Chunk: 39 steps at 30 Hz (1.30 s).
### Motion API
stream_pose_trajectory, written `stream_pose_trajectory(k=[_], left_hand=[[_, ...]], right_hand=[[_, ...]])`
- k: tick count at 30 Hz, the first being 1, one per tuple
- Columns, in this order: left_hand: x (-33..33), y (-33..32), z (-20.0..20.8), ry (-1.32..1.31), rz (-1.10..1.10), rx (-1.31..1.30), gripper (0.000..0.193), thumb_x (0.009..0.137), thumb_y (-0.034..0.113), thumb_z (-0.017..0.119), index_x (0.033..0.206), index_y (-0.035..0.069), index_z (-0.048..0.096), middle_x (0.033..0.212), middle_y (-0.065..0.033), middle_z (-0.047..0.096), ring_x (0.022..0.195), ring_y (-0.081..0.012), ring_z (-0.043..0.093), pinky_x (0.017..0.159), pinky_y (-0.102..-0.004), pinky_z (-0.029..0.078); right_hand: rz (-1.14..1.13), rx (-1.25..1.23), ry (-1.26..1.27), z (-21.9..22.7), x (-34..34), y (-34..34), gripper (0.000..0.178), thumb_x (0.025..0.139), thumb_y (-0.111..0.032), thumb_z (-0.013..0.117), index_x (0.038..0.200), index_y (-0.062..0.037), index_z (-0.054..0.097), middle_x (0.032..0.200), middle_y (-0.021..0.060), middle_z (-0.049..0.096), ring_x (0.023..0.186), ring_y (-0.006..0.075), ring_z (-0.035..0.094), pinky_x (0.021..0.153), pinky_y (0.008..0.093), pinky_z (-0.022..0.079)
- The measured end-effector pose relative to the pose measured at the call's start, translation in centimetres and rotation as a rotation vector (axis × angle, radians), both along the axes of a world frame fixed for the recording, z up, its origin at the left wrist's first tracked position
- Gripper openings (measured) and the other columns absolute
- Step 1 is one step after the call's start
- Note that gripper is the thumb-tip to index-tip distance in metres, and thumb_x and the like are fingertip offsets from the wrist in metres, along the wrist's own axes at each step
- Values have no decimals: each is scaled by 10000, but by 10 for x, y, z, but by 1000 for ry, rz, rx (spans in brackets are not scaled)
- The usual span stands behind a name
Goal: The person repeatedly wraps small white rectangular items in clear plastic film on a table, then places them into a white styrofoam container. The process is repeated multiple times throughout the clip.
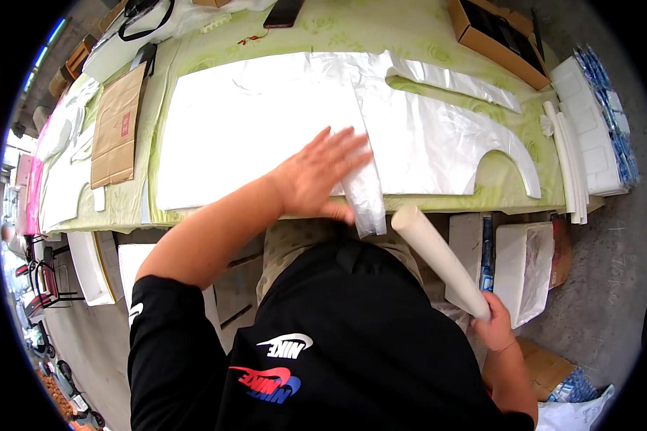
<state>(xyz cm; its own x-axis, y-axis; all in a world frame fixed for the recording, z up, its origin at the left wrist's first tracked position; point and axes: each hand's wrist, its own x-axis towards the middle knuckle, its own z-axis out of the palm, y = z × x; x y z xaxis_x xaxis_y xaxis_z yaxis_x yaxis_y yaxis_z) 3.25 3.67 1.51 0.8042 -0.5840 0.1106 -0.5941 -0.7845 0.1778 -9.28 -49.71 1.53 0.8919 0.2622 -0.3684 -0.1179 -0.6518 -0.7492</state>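
Observation:
A stack of white plastic carrier bags (431,154) lies flat across the table, with long handle strips and a rounded cut-out at its right end. A translucent plastic strip (367,197) runs over the stack and droops past the near edge. My left hand (326,172), fingers spread and slightly blurred, is over the bags beside that strip; whether it presses on them I cannot tell. Low on the right, my right hand (494,327) grips the lower end of a white tube (438,258), which slants up toward the table's front edge.
A green patterned cloth covers the table (417,39). Flat cardboard (118,129) lies at the left, a phone (284,13) at the back. An open cardboard box (499,43) stands back right, near white rolls (569,161). White foam bins (522,269) sit below the table.

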Motion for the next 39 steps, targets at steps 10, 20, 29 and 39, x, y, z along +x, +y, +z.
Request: stream_pose_trajectory(k=[10, 20, 29, 39], left_hand=[[-34, -4, 2, 111, -84, -42, 775, 818, 228, 759, 1517, 137, 437, 1635, -48, 353, 1538, -299, 272, 1266, -543, 187], [-45, -32, -8, -3, 115, -215, 528, 887, 198, 634, 1408, 277, 606, 1503, -59, 496, 1451, -326, 377, 1223, -594, 234], [-60, -28, -5, 163, 283, -648, 677, 777, 153, 789, 1408, 139, 544, 1327, -81, 607, 1190, -317, 596, 1134, -514, 357], [-48, -24, -4, 104, 605, -654, 767, 856, 137, 738, 1528, 60, 375, 917, -53, 716, 898, -268, 684, 904, -441, 487]], right_hand=[[439, -254, -664, 41, 170, 182, 563, 854, -284, 734, 1360, -84, 588, 1106, 165, 646, 1044, 384, 598, 958, 454, 471], [380, -478, -1075, 17, 230, 209, 620, 819, -283, 735, 1402, -136, 584, 1262, 118, 569, 1217, 335, 501, 1087, 479, 382], [631, 185, -1006, -4, 146, 289, 479, 747, -154, 776, 1204, -109, 640, 1199, 88, 652, 1120, 335, 586, 995, 442, 453], [261, 212, -177, 3, 179, 326, 278, 912, -292, 678, 954, -17, 675, 890, 185, 705, 849, 352, 665, 764, 420, 514]])
